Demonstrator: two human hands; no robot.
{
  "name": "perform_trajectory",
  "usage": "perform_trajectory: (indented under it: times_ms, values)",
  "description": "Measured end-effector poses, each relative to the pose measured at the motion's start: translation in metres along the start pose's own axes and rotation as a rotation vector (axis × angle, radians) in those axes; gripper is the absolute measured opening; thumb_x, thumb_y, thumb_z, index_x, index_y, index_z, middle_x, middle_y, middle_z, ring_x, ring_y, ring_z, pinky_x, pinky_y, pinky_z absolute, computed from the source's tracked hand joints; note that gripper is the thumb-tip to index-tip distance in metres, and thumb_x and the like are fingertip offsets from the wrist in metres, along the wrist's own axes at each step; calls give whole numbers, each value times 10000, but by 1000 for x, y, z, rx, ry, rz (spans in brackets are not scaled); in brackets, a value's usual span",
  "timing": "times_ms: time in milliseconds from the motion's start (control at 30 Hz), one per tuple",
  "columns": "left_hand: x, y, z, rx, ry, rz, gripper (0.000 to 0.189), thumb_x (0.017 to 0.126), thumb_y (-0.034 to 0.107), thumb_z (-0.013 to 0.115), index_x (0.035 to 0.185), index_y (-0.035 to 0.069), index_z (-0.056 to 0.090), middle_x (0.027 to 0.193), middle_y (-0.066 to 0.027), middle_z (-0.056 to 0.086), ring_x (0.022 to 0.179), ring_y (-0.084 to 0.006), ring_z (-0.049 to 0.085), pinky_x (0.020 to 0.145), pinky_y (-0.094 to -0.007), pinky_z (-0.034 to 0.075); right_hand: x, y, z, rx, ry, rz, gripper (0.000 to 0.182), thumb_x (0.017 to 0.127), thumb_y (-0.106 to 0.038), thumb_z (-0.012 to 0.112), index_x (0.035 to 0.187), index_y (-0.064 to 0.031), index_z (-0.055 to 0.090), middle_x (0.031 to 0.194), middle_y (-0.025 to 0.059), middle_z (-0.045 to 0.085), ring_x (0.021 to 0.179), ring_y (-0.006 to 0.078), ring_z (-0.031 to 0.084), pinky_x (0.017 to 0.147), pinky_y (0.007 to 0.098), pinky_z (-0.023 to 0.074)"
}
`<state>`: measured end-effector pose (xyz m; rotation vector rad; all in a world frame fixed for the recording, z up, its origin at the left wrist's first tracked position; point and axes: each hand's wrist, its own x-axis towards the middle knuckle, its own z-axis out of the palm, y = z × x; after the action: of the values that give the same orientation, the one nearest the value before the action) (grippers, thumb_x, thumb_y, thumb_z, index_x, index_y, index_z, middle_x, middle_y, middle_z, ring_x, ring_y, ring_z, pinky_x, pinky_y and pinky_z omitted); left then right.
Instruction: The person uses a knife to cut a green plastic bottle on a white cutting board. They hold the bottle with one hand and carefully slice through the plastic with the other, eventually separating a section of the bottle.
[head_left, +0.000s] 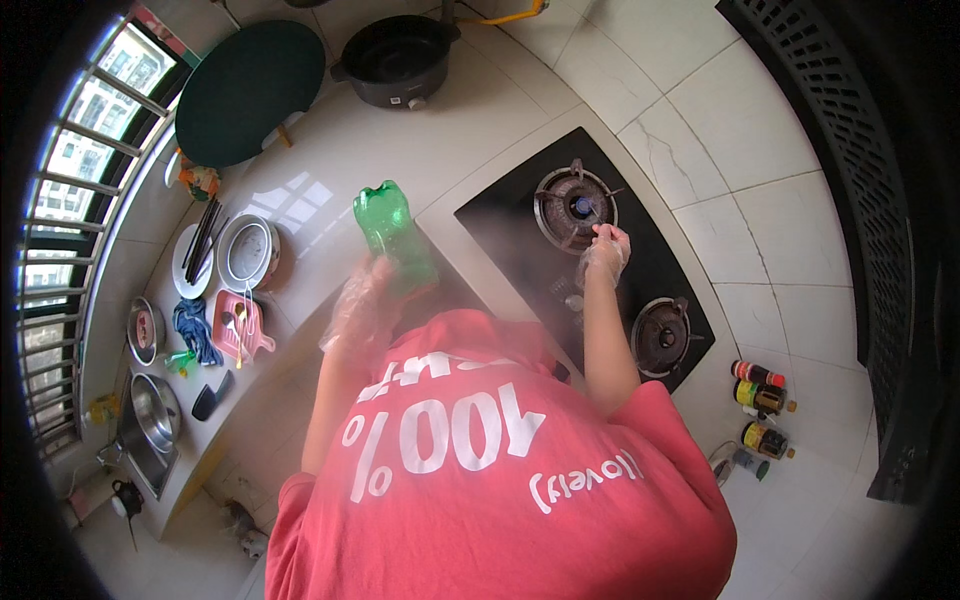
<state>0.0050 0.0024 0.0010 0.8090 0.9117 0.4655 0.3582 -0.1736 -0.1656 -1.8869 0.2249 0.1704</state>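
Note:
My left hand (364, 296), in a clear plastic glove, grips a green plastic bottle (390, 232) whose lobed base points away from me. The hand is blurred, and the bottle's near end is partly hidden behind it and my shirt. My right hand (606, 251), gloved too, is over the rear gas burner (576, 206) of the black glass hob (517, 247). Its fingertips are pinched on a thin rod, too small to identify, that points into the burner's middle. A blue glow shows there. The front burner (666, 337) carries nothing.
At the back stand a black electric pot (397, 60) and a dark green round board (251, 94). Left on the counter lie a strainer (247, 251), a plate with chopsticks (187, 262), a pink tray with spoons (238, 326) and a metal bowl (155, 412). Sauce bottles (761, 397) stand right.

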Motion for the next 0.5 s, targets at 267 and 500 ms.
perform_trajectory:
  times_ms: [267,500]
  values:
    - [-13,8,2,-260,-147,-77,672,939,378,720,1449,14,480,1212,-135,616,1057,-283,647,978,-463,513,9,10,7,-112,17,-100,136,979,-153,690,1052,-41,668,924,64,767,682,113,622,636,271,522]
    - [-11,2,-2,-260,-214,-42,590,961,309,646,1434,-4,480,1296,-170,624,1048,-261,638,948,-437,521,23,24,6,-171,32,-205,165,981,-163,692,1055,-16,678,906,84,774,660,115,624,622,287,528]
